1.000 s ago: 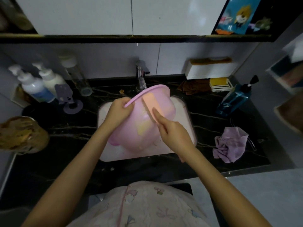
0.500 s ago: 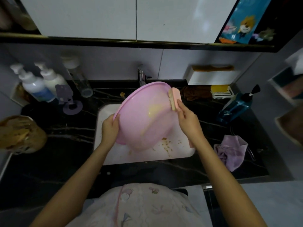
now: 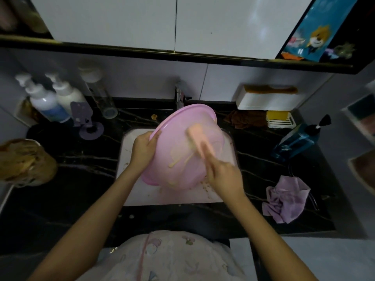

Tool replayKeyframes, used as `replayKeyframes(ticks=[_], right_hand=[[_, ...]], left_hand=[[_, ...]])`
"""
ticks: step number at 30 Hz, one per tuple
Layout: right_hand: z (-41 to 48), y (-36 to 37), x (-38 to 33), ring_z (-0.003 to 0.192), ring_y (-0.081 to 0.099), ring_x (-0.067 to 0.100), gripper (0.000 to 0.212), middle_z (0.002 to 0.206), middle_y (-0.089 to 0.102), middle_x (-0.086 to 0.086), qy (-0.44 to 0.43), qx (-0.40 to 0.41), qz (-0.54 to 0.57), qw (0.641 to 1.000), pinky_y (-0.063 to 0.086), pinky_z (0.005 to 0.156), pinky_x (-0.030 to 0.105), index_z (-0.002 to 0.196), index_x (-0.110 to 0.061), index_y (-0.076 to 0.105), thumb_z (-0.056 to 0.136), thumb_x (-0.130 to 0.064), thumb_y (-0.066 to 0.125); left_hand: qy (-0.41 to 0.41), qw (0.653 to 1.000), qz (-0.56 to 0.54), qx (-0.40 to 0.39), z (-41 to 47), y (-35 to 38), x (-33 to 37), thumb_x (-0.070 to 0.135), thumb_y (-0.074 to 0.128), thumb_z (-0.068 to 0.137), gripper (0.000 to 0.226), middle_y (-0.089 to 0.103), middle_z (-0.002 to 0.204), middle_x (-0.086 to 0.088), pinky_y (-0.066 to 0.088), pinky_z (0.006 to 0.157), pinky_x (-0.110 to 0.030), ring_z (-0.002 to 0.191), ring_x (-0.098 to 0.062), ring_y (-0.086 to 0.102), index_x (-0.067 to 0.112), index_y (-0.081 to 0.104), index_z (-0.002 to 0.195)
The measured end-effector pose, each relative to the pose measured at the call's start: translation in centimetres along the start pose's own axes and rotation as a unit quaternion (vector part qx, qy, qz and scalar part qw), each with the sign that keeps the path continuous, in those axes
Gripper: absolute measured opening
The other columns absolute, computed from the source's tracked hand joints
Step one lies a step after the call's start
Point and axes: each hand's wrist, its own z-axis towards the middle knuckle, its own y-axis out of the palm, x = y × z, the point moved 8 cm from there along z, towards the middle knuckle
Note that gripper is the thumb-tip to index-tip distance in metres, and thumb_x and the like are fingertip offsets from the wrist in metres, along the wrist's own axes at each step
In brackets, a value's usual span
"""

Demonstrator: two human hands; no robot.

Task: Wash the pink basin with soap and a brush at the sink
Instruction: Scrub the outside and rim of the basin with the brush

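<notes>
The pink basin is tilted on its side over the white sink, its outer wall and bottom streaked with yellowish soap. My left hand grips the basin's left rim. My right hand holds a pink brush whose head presses against the basin's outer wall near the middle. The faucet stands just behind the basin's upper rim. Bits of residue lie on the sink floor under the basin.
Two white pump bottles, a clear bottle and a purple stand stand at the back left of the black counter. A blue pump bottle, a soap dish and a crumpled lilac cloth lie to the right.
The brush has come down from the basin's right rim onto the middle of its outer wall. My left hand has shifted higher along the left rim, and the basin has turned slightly.
</notes>
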Motion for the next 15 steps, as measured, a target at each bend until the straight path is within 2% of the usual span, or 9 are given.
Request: replayKeyframes(ticks=[2,3,6,8,10,13,15], right_hand=[[1.5,-0.2,1.1,0.038,0.049,0.030,0.057,0.049,0.053,0.009,0.078,0.022,0.046,0.996,0.041,0.038,0.033,0.147,-0.029,0.028,0.091,-0.038,0.027],[1.5,0.3,0.0,0.037,0.049,0.029,0.056,0.048,0.053,0.008,0.066,0.014,0.054,0.996,0.039,0.037,0.031,0.146,-0.026,0.032,0.091,-0.036,0.029],[-2.4,3.7,-3.9,0.035,0.049,0.024,0.055,0.049,0.053,0.002,-0.068,-0.024,0.012,0.997,0.035,0.034,0.028,0.143,-0.030,0.032,0.089,-0.031,0.039],[-4.6,4.2,-2.6,0.036,0.050,0.022,0.054,0.052,0.054,0.001,-0.107,-0.053,-0.009,0.993,0.037,0.033,0.028,0.141,-0.033,0.030,0.088,-0.032,0.040],[-4.1,3.2,-0.1,0.036,0.050,0.023,0.052,0.051,0.055,0.003,-0.064,-0.032,-0.014,0.997,0.037,0.033,0.029,0.140,-0.031,0.031,0.088,-0.032,0.039],[-1.0,1.6,0.6,0.037,0.050,0.029,0.053,0.049,0.056,0.009,0.050,0.024,0.078,0.995,0.039,0.036,0.031,0.145,-0.027,0.030,0.092,-0.033,0.035],[-0.5,2.3,-1.8,0.038,0.051,0.027,0.052,0.049,0.057,0.007,0.014,0.041,0.092,0.995,0.038,0.036,0.028,0.143,-0.024,0.036,0.092,-0.032,0.037]], left_hand=[[-0.003,1.000,0.002,-0.006,0.2,0.2,0.1,0.034,0.046,0.095,0.041,0.045,0.055,0.008,0.034,0.054,-0.025,0.054,-0.004,0.039,0.020,0.041,0.057],[-0.007,1.000,0.007,-0.005,0.5,0.1,0.0,0.036,0.045,0.094,0.042,0.044,0.054,0.007,0.033,0.054,-0.027,0.054,-0.006,0.038,0.021,0.039,0.055],[-0.014,1.000,0.010,-0.004,1.2,-0.3,0.1,0.033,0.048,0.095,0.045,0.039,0.052,0.006,0.030,0.052,-0.024,0.055,-0.010,0.034,0.021,0.033,0.054],[-0.014,1.000,0.012,-0.004,1.2,-0.7,-0.2,0.029,0.049,0.096,0.047,0.036,0.051,0.008,0.029,0.050,-0.020,0.053,-0.008,0.032,0.021,0.031,0.054],[-0.024,1.000,0.009,0.001,1.2,-0.7,-0.3,0.029,0.049,0.096,0.046,0.037,0.052,0.008,0.029,0.051,-0.020,0.052,-0.005,0.032,0.021,0.032,0.054],[-0.080,0.996,-0.015,0.018,1.2,-0.4,-0.5,0.025,0.048,0.098,0.046,0.037,0.054,0.004,0.029,0.052,-0.022,0.052,-0.006,0.033,0.018,0.033,0.054],[-0.103,0.993,-0.026,0.043,1.0,-0.8,-1.4,0.023,0.047,0.098,0.046,0.037,0.054,0.000,0.028,0.052,-0.027,0.053,-0.010,0.032,0.016,0.033,0.054]])
